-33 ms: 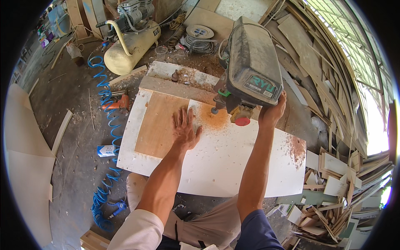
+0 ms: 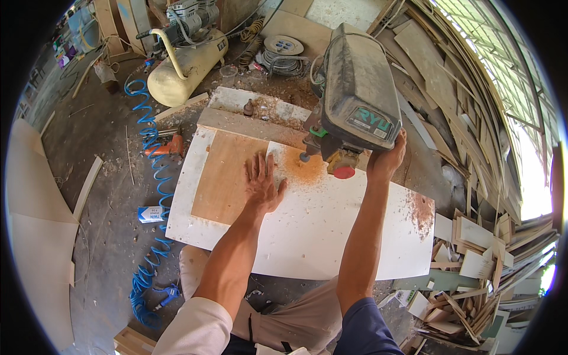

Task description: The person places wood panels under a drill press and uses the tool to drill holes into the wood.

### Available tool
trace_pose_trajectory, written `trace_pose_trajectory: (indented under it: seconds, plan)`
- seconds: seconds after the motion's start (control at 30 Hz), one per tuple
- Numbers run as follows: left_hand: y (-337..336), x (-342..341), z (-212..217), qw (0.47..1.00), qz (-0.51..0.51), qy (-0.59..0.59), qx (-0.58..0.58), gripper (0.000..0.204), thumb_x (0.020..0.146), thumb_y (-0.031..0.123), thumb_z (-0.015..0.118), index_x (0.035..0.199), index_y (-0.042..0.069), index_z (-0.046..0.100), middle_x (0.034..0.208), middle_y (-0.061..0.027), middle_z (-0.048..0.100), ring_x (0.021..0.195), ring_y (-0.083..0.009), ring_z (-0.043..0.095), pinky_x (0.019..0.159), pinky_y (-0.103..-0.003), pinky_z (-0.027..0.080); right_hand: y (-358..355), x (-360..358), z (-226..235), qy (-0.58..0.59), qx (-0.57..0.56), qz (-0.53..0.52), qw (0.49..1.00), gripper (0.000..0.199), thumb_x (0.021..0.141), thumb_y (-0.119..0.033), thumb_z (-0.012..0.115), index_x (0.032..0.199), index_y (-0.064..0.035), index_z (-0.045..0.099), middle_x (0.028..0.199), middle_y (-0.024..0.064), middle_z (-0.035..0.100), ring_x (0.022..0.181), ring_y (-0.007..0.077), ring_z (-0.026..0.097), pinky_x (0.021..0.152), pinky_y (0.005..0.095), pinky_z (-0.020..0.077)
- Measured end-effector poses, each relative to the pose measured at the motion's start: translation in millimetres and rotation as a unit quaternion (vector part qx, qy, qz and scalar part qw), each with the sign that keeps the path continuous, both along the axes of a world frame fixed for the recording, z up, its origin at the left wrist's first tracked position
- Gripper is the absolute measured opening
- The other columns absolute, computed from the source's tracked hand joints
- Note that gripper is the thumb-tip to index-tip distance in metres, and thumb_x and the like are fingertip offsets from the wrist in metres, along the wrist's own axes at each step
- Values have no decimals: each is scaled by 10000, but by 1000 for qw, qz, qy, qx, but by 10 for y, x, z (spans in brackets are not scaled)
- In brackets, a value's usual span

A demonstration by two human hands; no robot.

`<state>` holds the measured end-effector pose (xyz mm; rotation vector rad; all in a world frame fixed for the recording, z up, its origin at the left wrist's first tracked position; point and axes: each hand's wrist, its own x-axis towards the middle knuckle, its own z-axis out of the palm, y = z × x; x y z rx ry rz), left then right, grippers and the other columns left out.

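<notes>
My left hand (image 2: 261, 182) lies flat, fingers spread, on the right edge of a brown plywood panel (image 2: 222, 177). The panel rests on a white board (image 2: 307, 236) and against a wooden strip (image 2: 254, 128) along its far side. My right hand (image 2: 386, 158) is closed at the near right side of a dusty drill press (image 2: 362, 83); its fingers are mostly hidden behind the housing. Below the press head, the drill bit (image 2: 305, 157) stands over a patch of orange sawdust (image 2: 300, 168), right of the panel. A red round button (image 2: 344, 172) faces me.
A cream air compressor (image 2: 183, 74) stands at the far left, near a cable reel (image 2: 284, 47). A coiled blue air hose (image 2: 158, 171) runs down the left, beside an orange power tool (image 2: 171, 146) and a small blue-white box (image 2: 151, 214). Wood offcuts (image 2: 467, 266) pile up at right.
</notes>
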<state>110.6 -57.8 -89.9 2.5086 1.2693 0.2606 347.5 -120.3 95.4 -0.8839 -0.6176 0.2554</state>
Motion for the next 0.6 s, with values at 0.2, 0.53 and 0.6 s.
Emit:
trace_pose_trajectory:
  seconds: [0.2,0.53,0.6]
  plan:
    - [-3,-6,9,1000,0,-4,-3,886,988,566,432,1607,43,74,1655,-223,134,1548,-370,74,1246,-542,15,-10,-9,-12,-2,-2,4,1000,178,1049,-222,441,1039,-79,545,931,11,597,891,97,593,840,276,482]
    - [3,-8,36,1000,-1,-1,-17,893,984,570,438,1608,47,70,1657,-221,126,1549,-369,62,1248,-539,8,-29,-45,1,-4,-3,11,1000,181,1055,-227,427,1045,-84,536,933,11,589,895,91,584,842,275,478]
    - [2,-2,36,1000,-1,-4,-17,890,985,569,439,1608,50,72,1658,-221,126,1550,-369,61,1248,-539,5,-37,-40,-3,-2,-5,11,1000,183,1056,-225,420,1046,-83,536,935,13,587,896,90,581,843,275,476]
